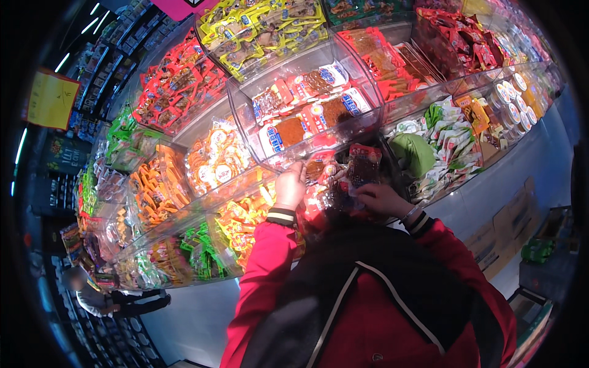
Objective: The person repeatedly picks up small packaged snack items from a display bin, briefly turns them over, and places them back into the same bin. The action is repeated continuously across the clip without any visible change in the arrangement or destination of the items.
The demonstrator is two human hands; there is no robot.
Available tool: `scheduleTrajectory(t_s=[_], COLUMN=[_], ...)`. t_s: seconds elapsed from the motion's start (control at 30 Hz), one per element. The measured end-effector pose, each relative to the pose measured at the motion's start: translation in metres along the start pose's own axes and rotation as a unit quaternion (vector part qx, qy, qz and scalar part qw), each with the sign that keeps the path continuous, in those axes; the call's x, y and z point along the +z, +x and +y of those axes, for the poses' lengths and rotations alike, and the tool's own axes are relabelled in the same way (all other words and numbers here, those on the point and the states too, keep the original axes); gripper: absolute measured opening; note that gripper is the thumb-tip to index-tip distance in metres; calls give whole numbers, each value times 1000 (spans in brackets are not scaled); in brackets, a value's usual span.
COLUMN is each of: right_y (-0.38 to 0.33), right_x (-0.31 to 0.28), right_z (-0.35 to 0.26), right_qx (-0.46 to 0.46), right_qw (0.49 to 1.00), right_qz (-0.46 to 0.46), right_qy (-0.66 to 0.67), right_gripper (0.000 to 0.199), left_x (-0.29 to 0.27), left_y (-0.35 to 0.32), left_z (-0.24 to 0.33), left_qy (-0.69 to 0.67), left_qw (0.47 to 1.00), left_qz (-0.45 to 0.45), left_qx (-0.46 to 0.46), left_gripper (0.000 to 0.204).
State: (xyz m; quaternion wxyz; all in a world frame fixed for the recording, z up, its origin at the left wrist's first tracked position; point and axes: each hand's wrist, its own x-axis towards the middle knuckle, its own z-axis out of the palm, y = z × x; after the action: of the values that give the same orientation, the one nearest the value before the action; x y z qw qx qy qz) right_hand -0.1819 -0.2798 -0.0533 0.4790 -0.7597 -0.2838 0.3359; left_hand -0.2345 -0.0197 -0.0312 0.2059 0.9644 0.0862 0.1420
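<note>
Both my hands are in a clear-walled bin of red and white snack packets with dark brown contents. At the bin's left side, my left hand [291, 187] is closed, its fingertips pinching the edge of a red snack packet [318, 170]. My right hand [383, 200], thumb and fingers bent together, grips the lower edge of a dark brown snack packet [364, 164] with a red top. Under and between the hands lie more packets, partly in shadow. Which packet edges sit inside my fingers is partly hidden.
Behind stands a clear bin [244, 116] of similar packets. Orange-wrapped snacks [236, 214] lie to the left, white-green packets and a green round item [412, 154] to the right. Clear dividers rise between bins. A person [116, 300] is in the aisle at lower left; cardboard boxes [506, 230] stand at right.
</note>
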Motion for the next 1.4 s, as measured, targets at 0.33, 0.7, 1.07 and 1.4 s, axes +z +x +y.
scheduleTrajectory(t_s=[0.33,0.7,1.07,1.4], right_y=[23,4,26,14], right_x=[20,4,27,20], right_z=[-47,-60,-22,-72], right_qx=[-98,14,-24,-43], right_qw=[910,807,810,862], right_qz=[32,95,106,114], right_qy=[402,583,576,492], right_gripper=[44,26,25,32], left_x=[-24,-4,0,-21], left_y=[-15,-27,-29,-23], left_z=[45,41,61,94], left_qy=[-618,-647,-631,-667], left_qw=[757,722,736,712], left_qz=[-27,57,38,24], left_qx=[-212,-238,-240,-216], left_gripper=[13,16,16,19])
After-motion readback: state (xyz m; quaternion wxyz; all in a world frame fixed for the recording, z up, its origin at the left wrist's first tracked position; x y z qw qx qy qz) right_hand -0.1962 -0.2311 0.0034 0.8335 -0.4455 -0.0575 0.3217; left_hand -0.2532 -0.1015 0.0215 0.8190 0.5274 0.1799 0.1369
